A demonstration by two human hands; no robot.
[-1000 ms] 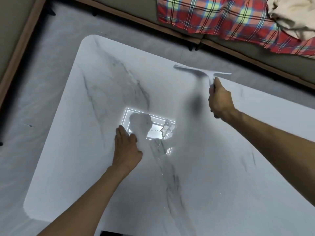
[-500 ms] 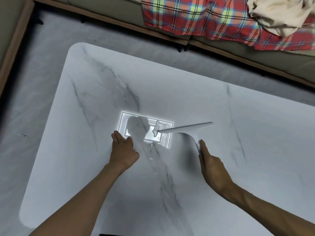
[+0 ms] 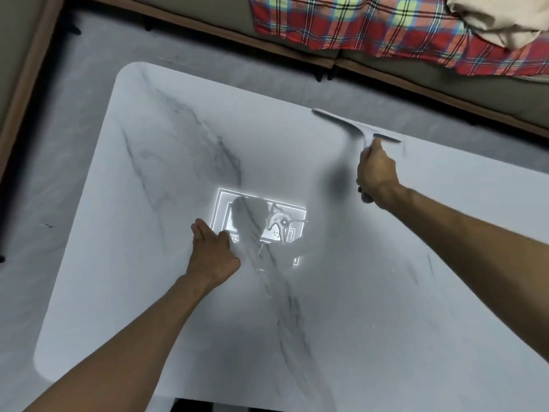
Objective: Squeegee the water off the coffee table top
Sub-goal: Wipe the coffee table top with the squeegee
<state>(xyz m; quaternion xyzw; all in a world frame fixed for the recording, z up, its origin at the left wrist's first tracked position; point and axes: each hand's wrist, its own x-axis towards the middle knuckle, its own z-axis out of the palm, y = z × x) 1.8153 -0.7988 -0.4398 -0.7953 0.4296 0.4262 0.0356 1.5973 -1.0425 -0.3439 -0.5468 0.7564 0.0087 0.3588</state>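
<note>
Nearest the camera, the left hand [image 3: 211,257] lies flat on the white marble coffee table [image 3: 148,292], fingers together and stretched out, just beside a bright rectangular reflection [image 3: 258,217] with smears of water [image 3: 277,226] in it. Further out, the right hand [image 3: 376,173] is wrapped tight around the handle of a grey squeegee [image 3: 355,126], whose blade sits by the far edge, probably touching, but it's blurry. Beyond that there's grey floor [image 3: 53,162], then a sofa [image 3: 475,93] with a plaid blanket [image 3: 356,22] and a cream cloth [image 3: 499,19].
</note>
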